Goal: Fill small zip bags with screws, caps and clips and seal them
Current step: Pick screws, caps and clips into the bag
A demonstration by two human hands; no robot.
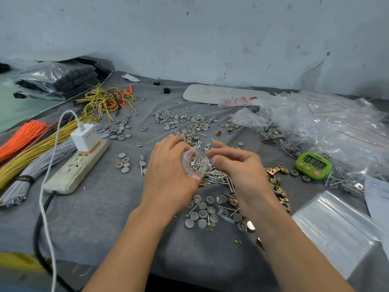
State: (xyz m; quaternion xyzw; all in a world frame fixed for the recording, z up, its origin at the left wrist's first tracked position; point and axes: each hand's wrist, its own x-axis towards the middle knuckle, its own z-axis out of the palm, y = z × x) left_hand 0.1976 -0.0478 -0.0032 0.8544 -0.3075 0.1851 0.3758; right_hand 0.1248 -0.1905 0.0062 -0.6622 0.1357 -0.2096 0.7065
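Note:
My left hand (pixel 168 165) grips a small clear zip bag (pixel 194 164) with a red seal line; screws show inside it. My right hand (pixel 237 165) is just right of the bag, fingers curled, its fingertips at the bag's mouth; what they pinch is hidden. Under both hands lies a pile of loose screws (pixel 216 178). Grey round caps (pixel 205 213) are scattered near my wrists and further back (pixel 179 121). Brass clips (pixel 275 182) lie to the right of my right hand.
A heap of filled zip bags (pixel 315 127) covers the right. Flat empty bags (pixel 334 226) lie at lower right. A green timer (pixel 313 165) sits right of centre. A power strip (pixel 77 167) with a white charger and wire bundles (pixel 31 148) occupy the left.

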